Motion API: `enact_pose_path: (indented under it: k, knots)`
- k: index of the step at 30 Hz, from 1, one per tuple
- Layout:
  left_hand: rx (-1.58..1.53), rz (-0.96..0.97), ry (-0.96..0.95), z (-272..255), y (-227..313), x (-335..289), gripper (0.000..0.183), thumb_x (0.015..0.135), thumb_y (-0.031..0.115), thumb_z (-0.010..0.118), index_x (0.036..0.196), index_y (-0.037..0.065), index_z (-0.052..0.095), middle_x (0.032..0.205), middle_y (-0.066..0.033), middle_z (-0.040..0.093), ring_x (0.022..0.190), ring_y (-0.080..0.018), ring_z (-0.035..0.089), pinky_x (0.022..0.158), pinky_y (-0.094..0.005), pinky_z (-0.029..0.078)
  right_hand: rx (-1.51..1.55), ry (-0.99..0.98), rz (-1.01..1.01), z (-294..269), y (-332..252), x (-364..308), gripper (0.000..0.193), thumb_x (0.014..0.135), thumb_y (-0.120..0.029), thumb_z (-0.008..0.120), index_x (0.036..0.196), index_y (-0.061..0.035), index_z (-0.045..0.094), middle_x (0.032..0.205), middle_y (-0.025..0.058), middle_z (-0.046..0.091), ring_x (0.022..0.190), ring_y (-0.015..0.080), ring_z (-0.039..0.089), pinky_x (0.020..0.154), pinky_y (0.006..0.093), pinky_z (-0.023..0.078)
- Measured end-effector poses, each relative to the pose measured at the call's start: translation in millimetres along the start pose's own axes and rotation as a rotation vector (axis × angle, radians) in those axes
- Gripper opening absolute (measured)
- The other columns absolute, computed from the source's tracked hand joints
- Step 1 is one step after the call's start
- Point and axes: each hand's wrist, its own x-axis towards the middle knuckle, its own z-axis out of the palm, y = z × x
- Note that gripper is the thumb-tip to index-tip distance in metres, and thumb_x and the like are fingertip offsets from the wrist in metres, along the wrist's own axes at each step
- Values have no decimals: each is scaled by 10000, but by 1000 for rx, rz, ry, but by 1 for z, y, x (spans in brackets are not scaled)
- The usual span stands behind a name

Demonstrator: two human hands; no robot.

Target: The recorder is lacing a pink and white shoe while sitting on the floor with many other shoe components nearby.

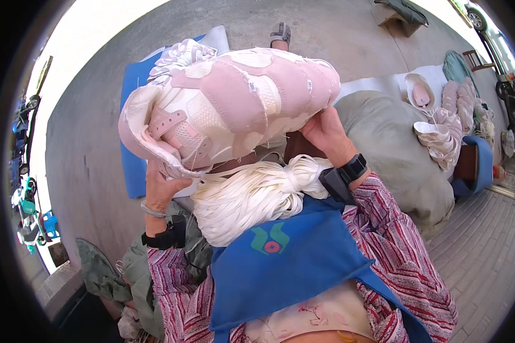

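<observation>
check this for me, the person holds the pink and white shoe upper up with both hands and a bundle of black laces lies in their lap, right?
Not quite. The head view shows the laces are white, not black. The rest holds: the left hand and right hand both hold up the pink and white shoe upper.

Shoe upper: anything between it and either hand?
Nothing visible. The left hand grips the pink and white shoe upper at its lower left edge, the right hand holds its right end. The white lace bundle lies below it on the lap.
</observation>
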Motion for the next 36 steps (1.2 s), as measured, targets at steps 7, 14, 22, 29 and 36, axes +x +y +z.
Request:
enact_pose_path:
  k: [7,14,22,29,36]
  knots:
    - [-933,-168,160,28,-6,20,1114,701,619,712,1486,20,195,1399,-132,405,1261,-262,450,1046,-393,394,-34,-10,-34,33,-8,16,411,1037,-304,358,1338,-45,463,1343,117,537,1200,253,550,1028,430,448]
    - [-1019,-288,24,7,-40,13,784,890,663,450,1416,88,366,1278,-59,564,848,-199,611,613,-331,490,232,-449,-55,39,-7,8,566,995,-443,444,1433,-94,358,1436,90,447,1308,263,444,1092,462,363]
    - [-845,-452,283,-4,25,-57,676,951,579,415,1390,66,395,1267,-77,571,912,-204,608,749,-362,515,-120,-296,-192,62,-11,19,421,945,-201,592,1318,-40,480,1276,117,580,1142,236,587,993,405,486]
    - [-663,-394,101,-10,99,-99,838,837,632,582,1369,16,378,1195,-105,572,1011,-236,595,882,-347,485,-262,-377,-76,69,-18,62,408,922,-229,639,1251,-11,538,1160,133,644,1004,229,657,869,384,562]
    - [-523,-473,77,-21,99,-99,854,820,586,601,1333,-68,403,1257,-153,513,1127,-244,511,980,-355,389,-203,-431,-38,70,-8,72,427,899,-257,667,1233,-16,555,1131,120,654,977,224,662,853,379,564]
